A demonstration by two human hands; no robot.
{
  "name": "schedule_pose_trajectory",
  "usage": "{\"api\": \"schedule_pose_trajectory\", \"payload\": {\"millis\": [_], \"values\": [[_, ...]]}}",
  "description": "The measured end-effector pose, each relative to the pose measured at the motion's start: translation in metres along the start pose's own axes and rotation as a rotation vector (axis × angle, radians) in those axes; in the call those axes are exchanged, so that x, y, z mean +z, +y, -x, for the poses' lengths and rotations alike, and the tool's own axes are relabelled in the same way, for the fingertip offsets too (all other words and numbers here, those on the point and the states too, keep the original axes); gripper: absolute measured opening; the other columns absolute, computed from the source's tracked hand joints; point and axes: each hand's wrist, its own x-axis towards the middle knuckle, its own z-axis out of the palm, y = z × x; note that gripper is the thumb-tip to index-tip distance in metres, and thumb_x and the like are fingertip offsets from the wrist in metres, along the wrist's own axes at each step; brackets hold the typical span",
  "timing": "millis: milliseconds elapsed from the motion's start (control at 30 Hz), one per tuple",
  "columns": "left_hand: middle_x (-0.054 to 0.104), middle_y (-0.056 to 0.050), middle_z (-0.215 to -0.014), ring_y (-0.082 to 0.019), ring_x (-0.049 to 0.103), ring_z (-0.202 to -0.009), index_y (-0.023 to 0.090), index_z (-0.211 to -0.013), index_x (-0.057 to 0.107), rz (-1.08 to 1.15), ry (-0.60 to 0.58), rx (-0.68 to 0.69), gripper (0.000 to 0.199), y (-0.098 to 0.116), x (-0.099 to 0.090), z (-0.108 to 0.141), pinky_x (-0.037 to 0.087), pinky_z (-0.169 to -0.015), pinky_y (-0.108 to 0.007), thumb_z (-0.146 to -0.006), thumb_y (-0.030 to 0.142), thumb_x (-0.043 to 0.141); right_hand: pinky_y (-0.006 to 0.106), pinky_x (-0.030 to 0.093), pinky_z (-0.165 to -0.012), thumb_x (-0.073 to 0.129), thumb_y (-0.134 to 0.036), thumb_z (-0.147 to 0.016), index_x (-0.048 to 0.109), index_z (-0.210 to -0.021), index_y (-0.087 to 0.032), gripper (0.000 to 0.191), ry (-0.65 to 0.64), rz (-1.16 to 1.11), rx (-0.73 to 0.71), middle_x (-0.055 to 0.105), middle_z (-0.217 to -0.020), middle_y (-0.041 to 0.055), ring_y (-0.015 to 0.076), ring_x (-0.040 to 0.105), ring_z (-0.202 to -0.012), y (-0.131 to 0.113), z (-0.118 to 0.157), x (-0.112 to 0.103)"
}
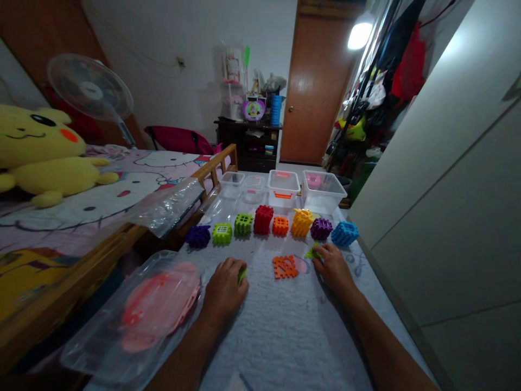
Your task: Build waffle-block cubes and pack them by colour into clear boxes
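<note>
My left hand (227, 288) is closed on a yellow-green toy piece (242, 276), mostly hidden by the fingers. Farther right, my right hand (332, 269) pinches another yellow-green piece (312, 251) close to the table surface. Between the hands lies a flat orange interlocking tile (285, 266) with notched edges. Beyond them runs a row of colored block stacks and cubes: dark blue (198, 236), lime (222, 233), green (243, 224), red (264, 219), orange (280, 225), yellow (302, 222), purple (321, 228) and light blue (345, 233).
Clear plastic boxes (324, 194) stand behind the row. A transparent lid with pink and red pieces under or on it (101, 336) lies at the left edge. A wooden bed rail (163, 239) borders the left side; a pale cabinet (448, 206) borders the right.
</note>
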Motion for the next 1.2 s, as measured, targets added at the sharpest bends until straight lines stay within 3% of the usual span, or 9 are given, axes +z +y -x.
{"api": "schedule_pose_trajectory", "payload": {"millis": [167, 300, 433, 533, 633, 800, 967, 1067, 1200], "values": [[0.065, -0.006, -0.096, -0.021, 0.061, -0.09, 0.019, -0.097, 0.064, 0.308, 0.015, -0.001, 0.019, 0.005, -0.001, -0.003, 0.049, -0.083, -0.035, -0.081, 0.025, 0.056, 0.03, 0.044, -0.08, 0.053, -0.017, -0.084, 0.068, -0.099, -0.015, 0.022, -0.043, -0.06, -0.051, 0.061, -0.092, 0.0083, 0.02, 0.058, -0.086, 0.001, 0.002, -0.004], [0.066, -0.006, -0.099, -0.02, 0.063, -0.094, 0.019, -0.099, 0.065, 0.465, 0.06, -0.042, 0.024, 0.007, -0.003, -0.005, 0.05, -0.085, -0.035, -0.088, 0.03, 0.046, 0.031, 0.046, -0.076, 0.054, -0.023, -0.081, 0.07, -0.092, -0.015, 0.021, 0.001, -0.177, -0.092, 0.064, -0.087, 0.0084, 0.0207, 0.06, -0.08, -0.003, 0.007, -0.013], [0.067, -0.006, -0.099, -0.02, 0.063, -0.095, 0.018, -0.098, 0.064, 0.48, 0.089, -0.087, 0.025, 0.005, -0.004, -0.007, 0.049, -0.088, -0.036, -0.088, 0.026, 0.043, 0.032, 0.048, -0.067, 0.047, -0.032, -0.084, 0.071, -0.091, -0.016, 0.029, 0.037, -0.407, 0.028, 0.07, -0.081, 0.0072, 0.0203, 0.063, -0.07, -0.005, 0.01, -0.02], [0.067, -0.006, -0.098, -0.02, 0.063, -0.092, 0.017, -0.098, 0.064, 0.427, 0.051, -0.085, 0.022, 0.003, -0.002, -0.007, 0.05, -0.085, -0.035, -0.083, 0.022, 0.05, 0.031, 0.048, -0.06, 0.045, -0.036, -0.083, 0.071, -0.099, -0.016, 0.036, -0.042, -0.539, 0.116, 0.071, -0.075, 0.0052, 0.0199, 0.063, -0.064, -0.004, 0.01, -0.017], [0.067, -0.007, -0.097, -0.022, 0.062, -0.095, 0.018, -0.096, 0.065, 0.306, 0.008, -0.029, 0.02, 0.003, 0.0, -0.005, 0.049, -0.087, -0.037, -0.078, 0.019, 0.056, 0.033, 0.05, -0.067, 0.046, -0.034, -0.083, 0.07, -0.1, -0.014, 0.036, -0.064, -0.43, 0.084, 0.068, -0.079, 0.0064, 0.0206, 0.063, -0.069, -0.002, 0.009, -0.011], [0.067, -0.008, -0.095, -0.024, 0.06, -0.094, 0.018, -0.094, 0.066, 0.186, -0.039, 0.069, 0.018, 0.006, 0.001, -0.003, 0.047, -0.086, -0.038, -0.077, 0.019, 0.059, 0.04, 0.046, -0.09, 0.054, -0.031, -0.083, 0.07, -0.101, -0.014, 0.029, 0.093, -0.198, -0.105, 0.063, -0.102, 0.0132, 0.0259, 0.059, -0.097, -0.014, 0.009, -0.007], [0.066, -0.007, -0.094, -0.023, 0.059, -0.091, 0.019, -0.093, 0.065, 0.166, -0.069, 0.1, 0.015, 0.008, 0.003, -0.002, 0.047, -0.084, -0.036, -0.08, 0.02, 0.058, 0.044, 0.038, -0.101, 0.053, -0.02, -0.084, 0.061, -0.123, -0.014, 0.041, -0.062, -0.163, -0.333, 0.06, -0.126, 0.0137, 0.0276, 0.049, -0.115, -0.045, 0.017, 0.001], [0.065, -0.006, -0.093, -0.022, 0.058, -0.09, 0.018, -0.094, 0.065, 0.166, -0.066, 0.1, 0.016, 0.008, 0.004, -0.002, 0.046, -0.084, -0.036, -0.079, 0.019, 0.058, 0.045, 0.034, -0.104, 0.05, -0.011, -0.079, 0.052, -0.134, -0.012, 0.055, -0.136, -0.11, -0.338, 0.055, -0.137, 0.0134, 0.0285, 0.042, -0.122, -0.057, 0.018, 0.008], [0.065, -0.006, -0.092, -0.022, 0.057, -0.09, 0.018, -0.094, 0.064, 0.171, -0.067, 0.1, 0.017, 0.006, 0.006, -0.002, 0.045, -0.084, -0.036, -0.079, 0.017, 0.057, 0.043, 0.037, -0.099, 0.049, -0.012, -0.082, 0.056, -0.13, -0.012, 0.048, -0.176, -0.067, -0.301, 0.058, -0.128, 0.0143, 0.028, 0.046, -0.115, -0.06, 0.015, 0.008]]}}
